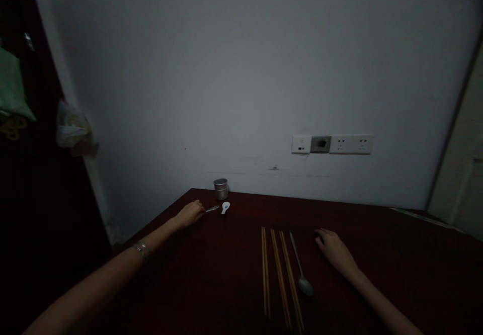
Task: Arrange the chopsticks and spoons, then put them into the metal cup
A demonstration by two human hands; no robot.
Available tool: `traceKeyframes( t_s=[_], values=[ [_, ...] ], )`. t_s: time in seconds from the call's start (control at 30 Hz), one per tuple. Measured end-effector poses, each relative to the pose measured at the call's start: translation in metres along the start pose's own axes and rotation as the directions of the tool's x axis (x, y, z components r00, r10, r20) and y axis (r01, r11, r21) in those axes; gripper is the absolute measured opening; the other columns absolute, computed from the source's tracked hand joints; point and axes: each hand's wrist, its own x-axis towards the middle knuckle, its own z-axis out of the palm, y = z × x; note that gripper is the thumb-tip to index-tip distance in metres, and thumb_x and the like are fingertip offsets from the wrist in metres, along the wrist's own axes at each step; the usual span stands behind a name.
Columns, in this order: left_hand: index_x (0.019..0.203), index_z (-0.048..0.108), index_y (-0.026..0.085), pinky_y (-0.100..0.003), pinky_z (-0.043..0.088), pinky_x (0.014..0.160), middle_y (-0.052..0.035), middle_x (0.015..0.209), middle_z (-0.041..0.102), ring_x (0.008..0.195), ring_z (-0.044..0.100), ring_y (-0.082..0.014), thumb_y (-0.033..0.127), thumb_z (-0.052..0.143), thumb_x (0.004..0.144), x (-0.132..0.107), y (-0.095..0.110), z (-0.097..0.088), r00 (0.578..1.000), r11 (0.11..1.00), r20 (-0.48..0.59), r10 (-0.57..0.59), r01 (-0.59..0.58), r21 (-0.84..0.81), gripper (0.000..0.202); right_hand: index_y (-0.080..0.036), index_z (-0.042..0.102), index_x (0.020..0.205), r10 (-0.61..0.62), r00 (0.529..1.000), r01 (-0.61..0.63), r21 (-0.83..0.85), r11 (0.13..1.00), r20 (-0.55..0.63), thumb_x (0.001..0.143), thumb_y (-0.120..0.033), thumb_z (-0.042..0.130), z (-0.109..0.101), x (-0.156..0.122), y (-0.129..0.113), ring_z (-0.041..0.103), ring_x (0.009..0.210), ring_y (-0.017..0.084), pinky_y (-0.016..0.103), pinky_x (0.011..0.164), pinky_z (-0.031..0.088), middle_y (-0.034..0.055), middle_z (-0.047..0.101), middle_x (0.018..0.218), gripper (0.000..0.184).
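Note:
My left hand (191, 213) reaches to the table's far left, its fingers closed on one end of a slim metal utensil (212, 208). The gripped end is hidden, so I cannot tell its kind. Just right of it lies a white soup spoon (225, 206), and behind stands a metal cup (221, 189). My right hand (334, 248) rests on the table, fingers loosely bent and apart from the thumb, holding nothing. To its left lies a long-handled metal spoon (305, 286), bowl toward me. Three pairs of wooden chopsticks (279, 279) lie beside that spoon.
The dark red table (226, 264) meets a pale wall (226, 83) at its far edge. Sockets (350, 144) sit on the wall to the right. A plastic bag (73, 126) hangs by the dark door (33, 174) on the left.

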Motion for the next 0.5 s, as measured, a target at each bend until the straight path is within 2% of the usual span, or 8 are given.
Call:
traceKeyframes(
  t_s=[0.1,0.2,0.27,0.37,0.43,0.5],
  values=[
    [0.08,0.067,0.018,-0.024,0.037,0.069,-0.0045,0.079,0.063,0.077,0.053,-0.0161,0.028,0.045,0.079,0.008,-0.008,-0.018,0.992,0.982,-0.088,-0.09,0.073,-0.174,0.024,-0.005,0.061,0.104,0.002,1.0,-0.002,0.02,1.0,-0.002,0.08,-0.021,0.037,-0.003,-0.001,-0.002,0.054,0.103,0.025,0.034,0.092,0.039,0.017,0.061,0.106,0.037],
    [0.078,0.068,0.017,-0.023,0.038,0.065,-0.0039,0.076,0.065,0.071,0.056,-0.0153,0.032,0.05,0.074,0.021,-0.004,-0.036,0.948,0.893,-0.172,-0.268,0.178,-0.414,0.023,-0.005,0.061,0.103,-0.006,1.0,0.007,0.053,0.999,-0.016,0.08,-0.021,0.037,-0.004,-0.002,-0.003,0.054,0.102,0.025,0.036,0.09,0.04,0.0177,0.061,0.106,0.037],
    [0.076,0.068,0.015,-0.023,0.039,0.061,-0.0043,0.072,0.066,0.067,0.057,-0.0156,0.034,0.055,0.07,0.031,0.007,-0.046,0.901,0.785,-0.199,-0.386,0.207,-0.584,0.024,-0.005,0.062,0.103,-0.007,1.0,0.008,0.064,0.998,-0.02,0.079,-0.021,0.038,-0.005,-0.002,-0.003,0.055,0.1,0.026,0.036,0.09,0.041,0.0175,0.061,0.105,0.037],
    [0.074,0.068,0.013,-0.022,0.039,0.055,-0.0046,0.067,0.066,0.062,0.057,-0.015,0.035,0.061,0.062,0.045,0.029,-0.058,0.849,0.598,-0.173,-0.5,0.193,-0.778,0.026,-0.007,0.063,0.101,0.008,0.999,-0.005,0.075,0.997,-0.034,0.079,-0.02,0.039,-0.006,-0.002,-0.003,0.056,0.099,0.025,0.036,0.09,0.041,0.0164,0.062,0.104,0.035],
    [0.073,0.067,0.012,-0.022,0.039,0.053,-0.0043,0.064,0.065,0.058,0.056,-0.0139,0.034,0.064,0.059,0.054,0.044,-0.063,0.841,0.51,-0.141,-0.523,0.175,-0.842,0.026,-0.008,0.063,0.1,0.011,0.999,-0.008,0.084,0.996,-0.035,0.079,-0.02,0.038,-0.007,-0.002,-0.004,0.055,0.1,0.024,0.035,0.09,0.041,0.0151,0.062,0.103,0.034],
    [0.073,0.067,0.012,-0.022,0.039,0.052,-0.0036,0.062,0.064,0.056,0.056,-0.0132,0.033,0.065,0.059,0.062,0.059,-0.064,0.849,0.468,-0.132,-0.512,0.147,-0.872,0.025,-0.008,0.063,0.1,0.008,1.0,-0.007,0.08,0.997,-0.023,0.079,-0.019,0.039,-0.008,-0.002,-0.005,0.055,0.101,0.024,0.035,0.09,0.04,0.0155,0.062,0.104,0.034]
  ],
)
